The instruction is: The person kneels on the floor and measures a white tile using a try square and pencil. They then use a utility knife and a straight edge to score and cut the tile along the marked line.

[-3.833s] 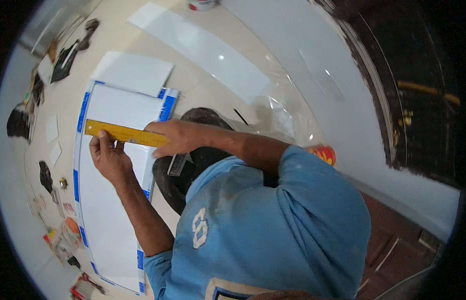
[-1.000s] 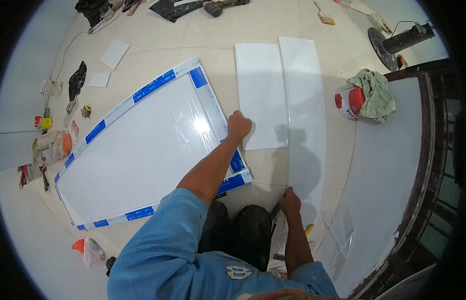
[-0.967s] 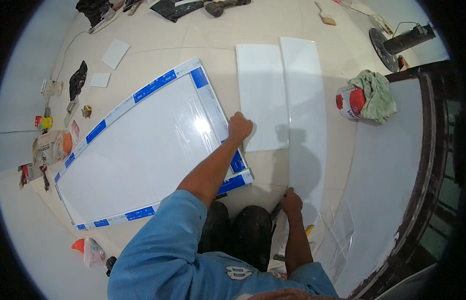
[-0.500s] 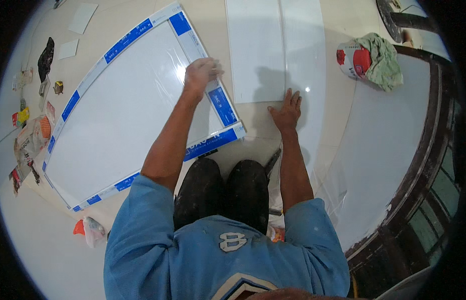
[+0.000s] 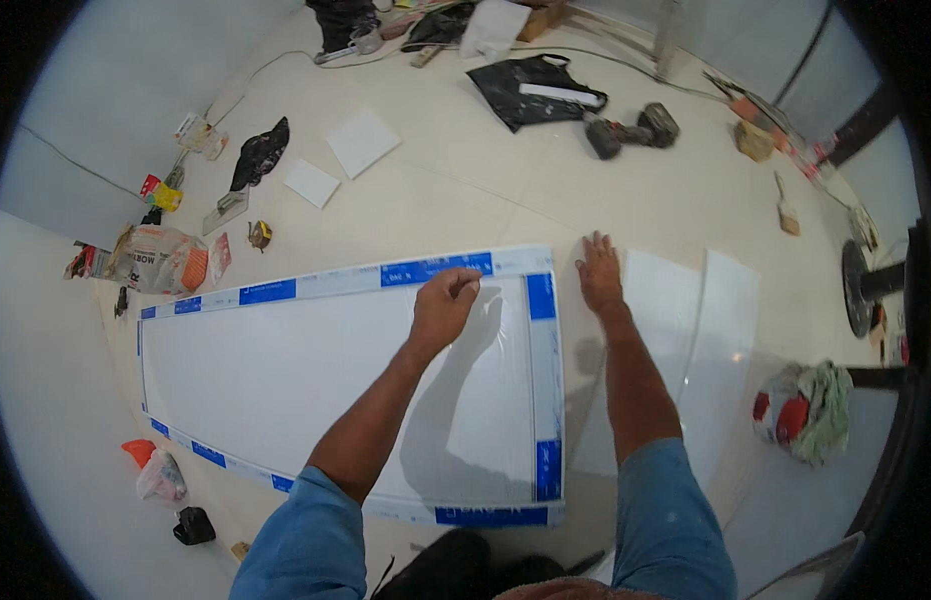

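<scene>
A large white framed panel (image 5: 285, 370) lies on the floor, its white edging covered in film with blue printed patches. My left hand (image 5: 445, 308) is over the panel near its far edge, fingers curled and pinched together. What it pinches, if anything, is too small to make out. The shadow of that arm falls on the panel's surface. Beyond the panel's far right corner, my right hand (image 5: 600, 275) is open with fingers spread, at floor level. To its right lie long white boards (image 5: 720, 320), partly behind my right forearm.
Two white offcuts (image 5: 363, 143), a tape measure (image 5: 259, 235) and a trowel (image 5: 225, 211) lie far left. A cordless drill (image 5: 633, 130), a black bag (image 5: 515, 100) and a brush (image 5: 787, 208) are farther off. Right stands a bucket (image 5: 780, 405) draped with a green cloth (image 5: 825, 410).
My view has swung toward the far floor, bringing the drill and bag into sight. My left hand has moved to the panel's far edge; my right has left the boards and reached farther forward.
</scene>
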The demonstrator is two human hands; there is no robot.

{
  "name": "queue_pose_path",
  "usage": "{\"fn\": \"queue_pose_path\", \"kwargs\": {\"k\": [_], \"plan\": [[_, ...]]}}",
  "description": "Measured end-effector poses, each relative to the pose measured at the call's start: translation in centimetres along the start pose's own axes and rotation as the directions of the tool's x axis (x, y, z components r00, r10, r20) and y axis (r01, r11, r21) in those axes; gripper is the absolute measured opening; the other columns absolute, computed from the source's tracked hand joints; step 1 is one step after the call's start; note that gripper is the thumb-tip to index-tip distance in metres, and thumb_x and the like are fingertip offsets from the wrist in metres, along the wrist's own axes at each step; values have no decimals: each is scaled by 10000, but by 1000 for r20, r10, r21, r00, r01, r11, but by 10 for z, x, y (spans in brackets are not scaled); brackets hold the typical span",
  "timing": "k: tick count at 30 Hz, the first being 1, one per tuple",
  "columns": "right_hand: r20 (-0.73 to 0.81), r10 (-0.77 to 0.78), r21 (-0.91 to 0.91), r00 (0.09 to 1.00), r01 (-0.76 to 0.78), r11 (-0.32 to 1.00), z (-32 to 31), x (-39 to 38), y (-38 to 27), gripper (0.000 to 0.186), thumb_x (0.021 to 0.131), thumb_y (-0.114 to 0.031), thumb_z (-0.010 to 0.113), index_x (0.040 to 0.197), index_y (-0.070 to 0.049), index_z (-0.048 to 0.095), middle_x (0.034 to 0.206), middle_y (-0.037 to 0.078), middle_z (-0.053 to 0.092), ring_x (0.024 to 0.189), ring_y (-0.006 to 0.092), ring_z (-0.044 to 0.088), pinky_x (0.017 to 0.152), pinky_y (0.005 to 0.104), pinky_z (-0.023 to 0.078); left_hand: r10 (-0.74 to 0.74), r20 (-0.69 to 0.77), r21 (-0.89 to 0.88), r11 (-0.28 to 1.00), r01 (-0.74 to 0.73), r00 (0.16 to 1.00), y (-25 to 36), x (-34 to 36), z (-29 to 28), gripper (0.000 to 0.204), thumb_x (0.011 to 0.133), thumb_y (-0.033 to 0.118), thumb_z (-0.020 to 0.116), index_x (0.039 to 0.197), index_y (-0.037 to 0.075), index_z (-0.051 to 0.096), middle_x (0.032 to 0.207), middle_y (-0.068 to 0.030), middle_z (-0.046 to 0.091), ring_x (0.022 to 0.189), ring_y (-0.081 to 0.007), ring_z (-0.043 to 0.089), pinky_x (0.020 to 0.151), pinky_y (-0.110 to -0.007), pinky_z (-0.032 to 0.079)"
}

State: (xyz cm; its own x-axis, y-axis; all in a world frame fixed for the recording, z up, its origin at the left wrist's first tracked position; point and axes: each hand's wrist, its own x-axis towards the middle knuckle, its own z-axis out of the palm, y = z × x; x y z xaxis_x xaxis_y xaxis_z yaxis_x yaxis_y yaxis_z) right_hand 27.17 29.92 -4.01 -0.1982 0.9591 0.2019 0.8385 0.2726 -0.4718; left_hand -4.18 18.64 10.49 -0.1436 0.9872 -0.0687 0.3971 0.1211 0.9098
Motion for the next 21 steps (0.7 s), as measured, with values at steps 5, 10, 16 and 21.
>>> {"fn": "queue_pose_path", "kwargs": {"k": [5, 10, 16, 21], "plan": [[48, 42, -278, 998, -27, 960, 19, 46, 0, 603, 1112, -274, 533, 1664, -55, 428, 1741, 209, 394, 1639, 411, 310, 1332, 641, 183, 147, -37, 499, 860, -109, 988, -91, 178, -40, 526, 1051, 420, 671, 1377, 8, 701, 1400, -209, 713, 1248, -400, 686, 1069, -464, 544], [48, 22, -242, 999, -10, 970, 16, 43, 2, 586, 1124, -254, 501, 1671, -60, 420, 1742, 207, 393, 1647, 415, 290, 1342, 627, 161, 94, -100, 771, 637, 18, 990, -154, 250, -47, 790, 1070, 480, 611, 1683, 43, 374, 1762, -229, 324, 1631, -464, 263, 1311, -648, 197], [64, 0, -196, 998, 12, 981, 11, 44, 5, 558, 1117, -218, 479, 1654, -67, 465, 1719, 211, 436, 1632, 405, 335, 1336, 617, 178, 254, -121, 820, 570, -48, 960, -150, 247, -49, 851, 1031, 496, 627, 1706, 61, 345, 1747, -250, 346, 1634, -459, 275, 1336, -638, 150], [-259, -47, 169, 965, 93, 981, 87, 185, -45, 309, 917, -73, 699, 1221, -30, 732, 1270, 189, 745, 1204, 403, 702, 1074, 563, 534, 75, -79, 744, 668, 9, 994, -134, 251, -54, 818, 1053, 475, 580, 1724, 84, 325, 1800, -203, 257, 1672, -428, 179, 1354, -627, 70]]}}
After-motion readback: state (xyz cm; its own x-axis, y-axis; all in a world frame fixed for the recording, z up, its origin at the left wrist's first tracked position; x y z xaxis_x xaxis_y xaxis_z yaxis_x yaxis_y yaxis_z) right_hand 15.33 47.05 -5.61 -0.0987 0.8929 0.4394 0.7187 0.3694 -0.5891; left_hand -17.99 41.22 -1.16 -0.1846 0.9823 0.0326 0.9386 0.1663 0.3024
